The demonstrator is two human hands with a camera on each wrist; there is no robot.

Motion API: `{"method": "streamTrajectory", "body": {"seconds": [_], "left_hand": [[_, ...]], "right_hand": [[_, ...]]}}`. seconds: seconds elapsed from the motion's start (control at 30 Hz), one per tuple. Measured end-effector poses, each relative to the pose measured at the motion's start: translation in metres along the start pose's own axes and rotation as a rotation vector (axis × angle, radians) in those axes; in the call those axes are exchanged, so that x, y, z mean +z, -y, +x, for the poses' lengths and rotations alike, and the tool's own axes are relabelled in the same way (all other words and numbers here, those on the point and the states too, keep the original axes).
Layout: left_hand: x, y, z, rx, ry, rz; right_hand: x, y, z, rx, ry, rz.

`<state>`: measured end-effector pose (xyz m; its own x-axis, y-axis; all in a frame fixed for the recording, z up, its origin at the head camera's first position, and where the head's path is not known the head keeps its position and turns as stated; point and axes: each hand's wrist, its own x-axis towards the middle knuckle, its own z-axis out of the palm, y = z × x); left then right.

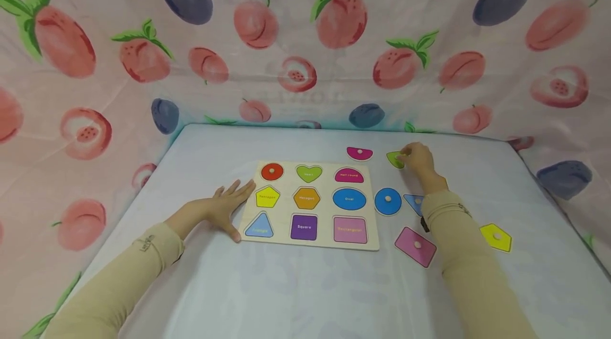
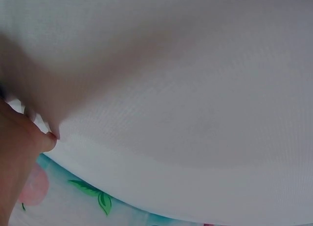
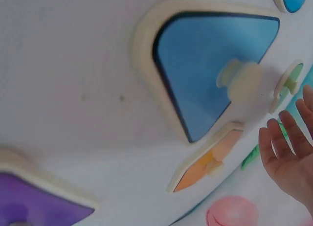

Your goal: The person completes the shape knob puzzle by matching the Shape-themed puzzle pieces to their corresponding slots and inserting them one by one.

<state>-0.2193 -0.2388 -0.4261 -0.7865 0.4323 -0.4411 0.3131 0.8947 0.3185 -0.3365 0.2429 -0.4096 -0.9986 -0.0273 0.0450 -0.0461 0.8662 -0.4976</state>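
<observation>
Spread fingers of my left hand rest along the left edge of a wooden shape puzzle board. In the left wrist view only part of that hand shows. My right hand is at a green heart piece, its fingertips overlapping the piece's right part in the head view. In the right wrist view the fingers look straight, close to the heart's knob. A red round piece sits in the board's top left corner. The other recesses show printed, coloured shapes.
Loose knobbed pieces lie right of the board: pink half round, blue circle, pink rectangle, yellow pentagon. A light blue triangle, orange hexagon and purple piece lie near the right forearm.
</observation>
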Motion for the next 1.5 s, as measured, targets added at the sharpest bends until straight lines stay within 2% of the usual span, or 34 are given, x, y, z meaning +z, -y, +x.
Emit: {"method": "streamTrajectory", "body": {"seconds": [0.27, 0.47, 0.63, 0.9, 1.1, 1.33, 1.5], "left_hand": [[0.006, 0.000, 0.001, 0.005, 0.002, -0.002], [0.001, -0.001, -0.002, -0.022, 0.004, 0.007], [-0.004, 0.000, -0.003, -0.009, -0.004, 0.017], [0.000, -0.001, -0.005, -0.008, 0.005, -0.011], [-0.006, -0.007, -0.007, -0.023, 0.004, -0.008], [-0.002, -0.005, -0.004, -0.028, 0.002, -0.004], [0.000, -0.004, -0.002, -0.033, -0.010, -0.002]], "right_hand": [[0.011, 0.004, 0.003, 0.158, -0.026, -0.082], [0.013, 0.017, 0.003, 0.256, -0.059, -0.100], [0.015, 0.022, 0.006, 0.330, -0.065, -0.072], [0.022, 0.021, 0.012, 0.414, -0.072, -0.038], [0.020, 0.021, 0.013, 0.411, -0.056, -0.046], [0.015, 0.019, 0.011, 0.392, -0.051, -0.071], [0.009, 0.016, 0.006, 0.301, -0.065, -0.062]]}}
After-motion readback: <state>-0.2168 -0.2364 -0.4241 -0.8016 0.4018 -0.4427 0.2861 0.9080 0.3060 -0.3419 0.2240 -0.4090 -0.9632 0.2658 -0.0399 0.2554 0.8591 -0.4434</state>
